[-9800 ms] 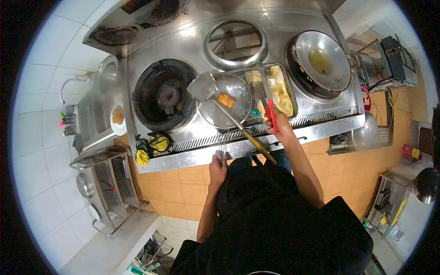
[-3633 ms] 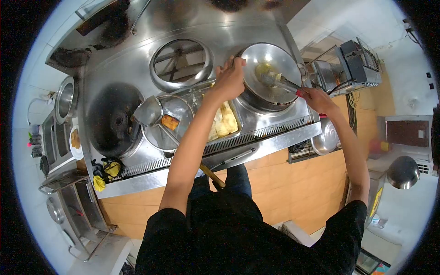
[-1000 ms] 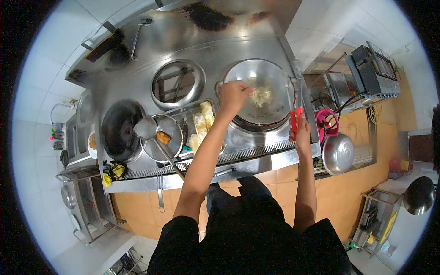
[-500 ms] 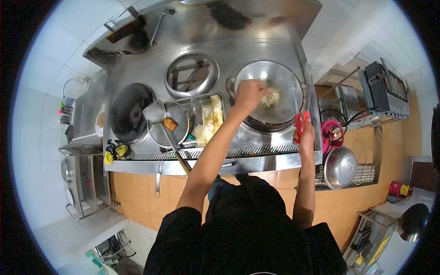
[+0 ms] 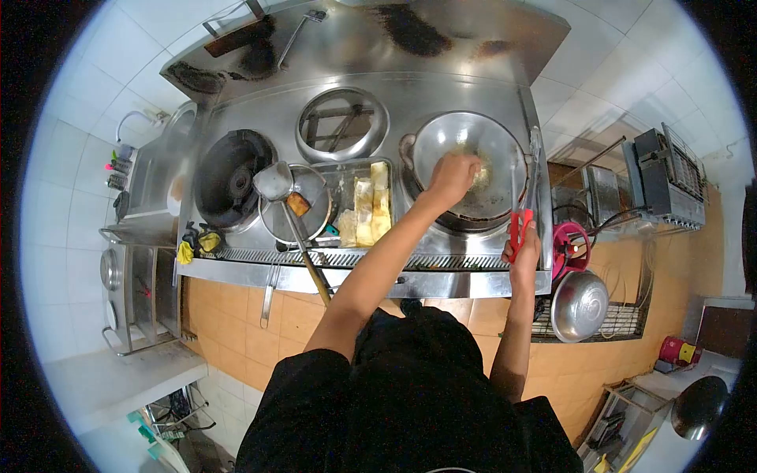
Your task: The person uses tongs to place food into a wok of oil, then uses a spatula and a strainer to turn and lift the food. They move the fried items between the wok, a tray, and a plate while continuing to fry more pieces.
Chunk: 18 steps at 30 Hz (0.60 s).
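Note:
My left hand [image 5: 452, 178] reaches over the steel wok [image 5: 441, 146] on the right burner, fingers closed around pale food pieces [image 5: 481, 172] in the wok. My right hand [image 5: 523, 254] rests at the stove's front right corner, gripping red-handled tongs [image 5: 520, 206] that point up along the wok's right side. A steel tray [image 5: 347, 177] with pale yellow food strips [image 5: 371, 209] lies left of the wok. Beside the tray sits a round strainer [image 5: 314, 214] holding a browned piece [image 5: 297, 204], with a ladle [image 5: 275, 182] lying across it.
An empty ring burner [image 5: 342, 123] is at the back, and a dark burner [image 5: 234, 176] at the left. Yellow rags [image 5: 195, 244] lie on the front ledge. A steel bowl [image 5: 579, 306] and pink container [image 5: 569, 239] sit low at the right. A sink [image 5: 154, 177] is far left.
My left hand has dipped lower and further right into the wok. My right hand with the tongs has stayed at the stove's front right edge. The view has shifted slightly.

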Available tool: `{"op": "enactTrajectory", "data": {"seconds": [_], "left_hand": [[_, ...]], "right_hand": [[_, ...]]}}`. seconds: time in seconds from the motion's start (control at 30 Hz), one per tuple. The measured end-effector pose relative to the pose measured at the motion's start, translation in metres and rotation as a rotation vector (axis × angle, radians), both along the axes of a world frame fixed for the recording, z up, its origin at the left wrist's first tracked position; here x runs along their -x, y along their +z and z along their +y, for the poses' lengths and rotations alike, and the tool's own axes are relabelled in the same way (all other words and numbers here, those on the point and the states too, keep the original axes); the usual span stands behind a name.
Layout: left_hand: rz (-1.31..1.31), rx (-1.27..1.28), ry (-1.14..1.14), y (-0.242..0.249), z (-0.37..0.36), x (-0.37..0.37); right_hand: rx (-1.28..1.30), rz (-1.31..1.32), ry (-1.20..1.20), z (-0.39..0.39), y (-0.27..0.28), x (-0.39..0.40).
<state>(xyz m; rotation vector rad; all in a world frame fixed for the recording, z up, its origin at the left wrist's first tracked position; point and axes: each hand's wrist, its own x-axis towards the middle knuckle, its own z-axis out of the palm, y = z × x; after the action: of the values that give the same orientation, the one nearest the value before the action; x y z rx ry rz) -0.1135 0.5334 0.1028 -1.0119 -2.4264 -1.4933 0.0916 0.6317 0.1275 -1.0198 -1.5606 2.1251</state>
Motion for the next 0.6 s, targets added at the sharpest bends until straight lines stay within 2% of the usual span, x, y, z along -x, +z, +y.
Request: {"op": "enactTrajectory", "data": {"seconds": [0.07, 0.1, 0.17, 0.2, 0.27, 0.3, 0.37, 0.43, 0.5, 0.57, 0.6], "left_hand": [[-0.127, 0.172, -0.089, 0.02, -0.011, -0.006], [-0.127, 0.171, -0.09, 0.03, -0.015, -0.007], [-0.255, 0.366, -0.06, 0.045, -0.022, -0.009], [-0.256, 0.367, -0.069, 0.036, -0.026, -0.009], [-0.234, 0.116, -0.047, 0.013, -0.032, -0.001], [-0.233, 0.117, -0.052, 0.015, -0.037, -0.001], [-0.404, -0.057, -0.011, 0.017, -0.051, -0.005], [-0.462, -0.077, -0.017, 0.031, -0.066, -0.009], [-0.442, 0.263, 0.049, 0.046, -0.081, -0.011], [-0.536, 0.198, 0.099, 0.026, -0.091, -0.014], [-0.582, -0.029, 0.097, 0.012, -0.097, -0.016]], "right_hand": [[-0.023, 0.07, -0.091, -0.007, 0.004, 0.002], [-0.023, 0.069, -0.092, -0.005, 0.003, 0.001], [-0.024, 0.025, -0.022, 0.001, 0.001, -0.003], [-0.024, 0.022, -0.031, -0.001, -0.001, -0.005], [-0.081, 0.079, -0.138, -0.007, -0.004, -0.005], [-0.082, 0.08, -0.143, -0.006, -0.003, -0.007], [0.004, -0.019, -0.024, -0.002, 0.0, -0.013], [-0.007, -0.048, 0.001, -0.001, -0.006, -0.016], [0.01, 0.014, -0.123, -0.009, -0.008, -0.015], [-0.011, -0.02, -0.064, 0.0, -0.017, -0.018], [-0.032, -0.054, -0.009, 0.002, -0.019, -0.02]]}}
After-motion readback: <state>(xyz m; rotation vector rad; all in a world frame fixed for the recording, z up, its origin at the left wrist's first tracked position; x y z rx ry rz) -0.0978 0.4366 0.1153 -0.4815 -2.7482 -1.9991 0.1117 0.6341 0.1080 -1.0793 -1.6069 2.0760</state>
